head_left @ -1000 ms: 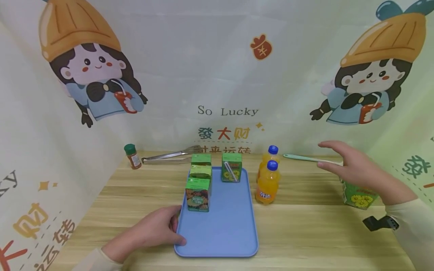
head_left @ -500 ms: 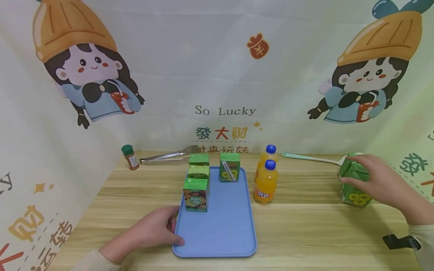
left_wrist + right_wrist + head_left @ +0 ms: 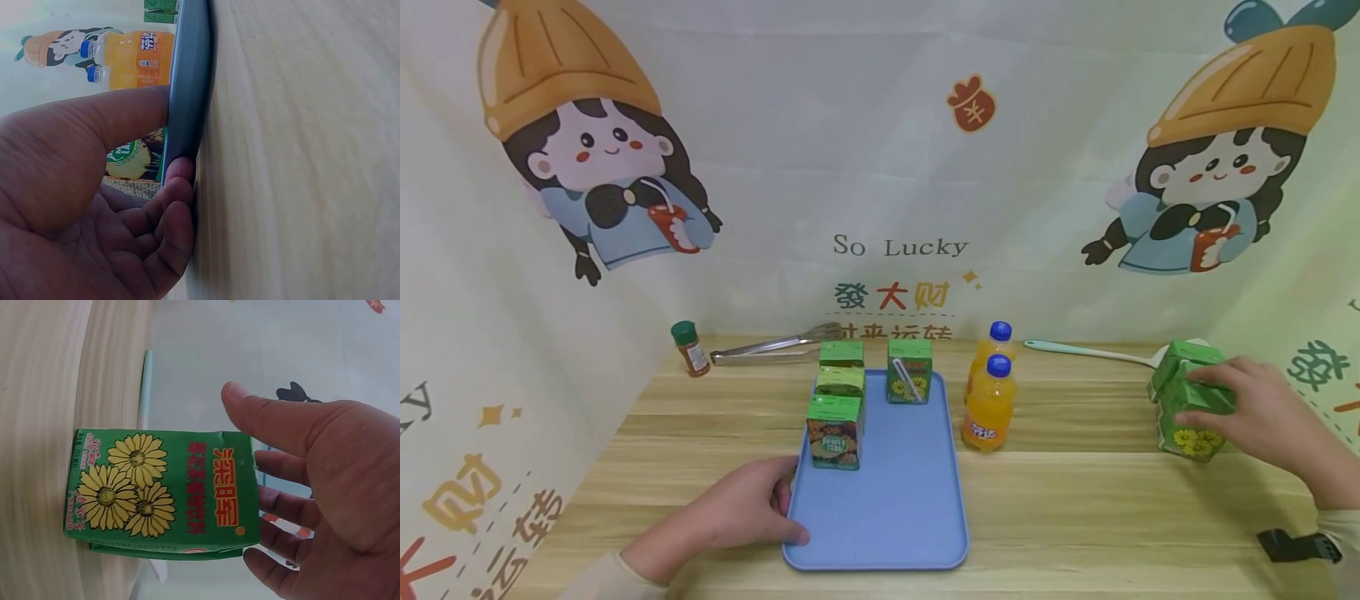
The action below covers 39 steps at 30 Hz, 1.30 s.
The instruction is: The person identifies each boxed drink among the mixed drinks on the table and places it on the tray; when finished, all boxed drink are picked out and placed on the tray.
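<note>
The left hand [image 3: 741, 508] is pinching the tray [image 3: 910, 500]; well to its right, the right hand [image 3: 1258, 417] is spanning an upright carton [image 3: 162, 487], grip unclear.

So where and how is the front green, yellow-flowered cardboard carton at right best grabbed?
Likely its upper left and right sides, from above: the front carton stands upright and flat-sided, while another green cardboard carton crowds its back. The person's right hand is near its top.
</note>
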Motion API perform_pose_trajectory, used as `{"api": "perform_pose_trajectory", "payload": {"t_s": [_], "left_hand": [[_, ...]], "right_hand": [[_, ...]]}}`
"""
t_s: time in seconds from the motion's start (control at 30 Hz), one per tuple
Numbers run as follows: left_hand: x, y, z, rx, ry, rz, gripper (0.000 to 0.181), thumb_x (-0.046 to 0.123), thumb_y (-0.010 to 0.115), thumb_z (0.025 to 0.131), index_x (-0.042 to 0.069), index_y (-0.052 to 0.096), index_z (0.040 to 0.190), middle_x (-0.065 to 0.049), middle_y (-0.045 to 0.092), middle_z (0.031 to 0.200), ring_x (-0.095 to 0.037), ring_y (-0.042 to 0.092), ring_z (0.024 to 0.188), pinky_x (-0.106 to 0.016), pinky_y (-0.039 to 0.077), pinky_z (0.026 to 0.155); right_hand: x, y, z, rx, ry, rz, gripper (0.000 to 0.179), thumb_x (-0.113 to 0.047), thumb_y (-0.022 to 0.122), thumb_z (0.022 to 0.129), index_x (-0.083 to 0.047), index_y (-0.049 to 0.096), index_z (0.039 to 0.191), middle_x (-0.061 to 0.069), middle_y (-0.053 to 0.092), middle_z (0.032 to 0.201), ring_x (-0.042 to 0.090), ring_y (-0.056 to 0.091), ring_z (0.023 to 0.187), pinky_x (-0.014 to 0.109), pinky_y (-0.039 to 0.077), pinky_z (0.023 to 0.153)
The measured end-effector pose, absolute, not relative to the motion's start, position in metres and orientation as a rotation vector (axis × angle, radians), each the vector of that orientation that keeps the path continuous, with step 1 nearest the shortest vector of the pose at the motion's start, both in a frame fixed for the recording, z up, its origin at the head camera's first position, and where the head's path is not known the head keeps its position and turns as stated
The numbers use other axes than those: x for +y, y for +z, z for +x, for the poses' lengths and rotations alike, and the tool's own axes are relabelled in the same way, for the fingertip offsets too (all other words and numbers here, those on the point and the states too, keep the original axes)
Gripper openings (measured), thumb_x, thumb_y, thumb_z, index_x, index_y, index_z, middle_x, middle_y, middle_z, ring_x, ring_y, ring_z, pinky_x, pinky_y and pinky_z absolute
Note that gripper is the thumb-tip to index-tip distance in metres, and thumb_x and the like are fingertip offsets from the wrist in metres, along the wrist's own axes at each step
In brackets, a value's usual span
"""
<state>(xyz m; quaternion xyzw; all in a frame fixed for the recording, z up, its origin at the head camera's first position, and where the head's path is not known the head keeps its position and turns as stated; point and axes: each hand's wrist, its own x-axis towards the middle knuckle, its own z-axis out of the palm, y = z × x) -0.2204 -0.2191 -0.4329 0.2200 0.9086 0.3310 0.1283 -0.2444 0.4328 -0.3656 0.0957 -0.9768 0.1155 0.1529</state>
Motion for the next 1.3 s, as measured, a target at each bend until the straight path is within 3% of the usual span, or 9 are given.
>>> {"api": "perform_pose_trajectory", "payload": {"t_s": [0.3, 0.87, 1.3], "left_hand": [[-0.219, -0.434, -0.222, 2.638, 0.963, 0.658, 0.053, 0.028, 0.102, 0.077, 0.011, 0.063, 0.109, 0.004, 0.062, 0.079, -0.011, 0.056, 0.067, -0.028, 0.045, 0.06], [-0.219, -0.434, -0.219, 2.633, 0.993, 0.649, 0.051, 0.026, 0.102, 0.077, 0.01, 0.063, 0.107, 0.004, 0.061, 0.078, -0.012, 0.055, 0.067, -0.029, 0.044, 0.061], [-0.219, -0.434, -0.219, 2.626, 1.005, 0.65, 0.052, 0.025, 0.102, 0.077, 0.009, 0.063, 0.108, 0.004, 0.061, 0.078, -0.011, 0.055, 0.066, -0.029, 0.044, 0.059]], "right_hand": [[0.434, -0.37, -0.245, -2.822, 0.343, 0.243, 0.066, -0.021, 0.099, 0.084, 0.015, 0.067, 0.13, 0.042, 0.059, 0.124, 0.062, 0.052, 0.108, 0.073, 0.048, 0.081], [0.435, -0.367, -0.243, -2.88, 0.346, 0.221, 0.059, -0.012, 0.096, 0.084, 0.017, 0.067, 0.126, 0.035, 0.06, 0.112, 0.056, 0.059, 0.102, 0.071, 0.051, 0.082], [0.447, -0.369, -0.249, -3.029, 0.439, 0.144, 0.074, -0.025, 0.094, 0.089, 0.021, 0.059, 0.136, 0.05, 0.06, 0.131, 0.071, 0.059, 0.116, 0.075, 0.053, 0.088]]}}
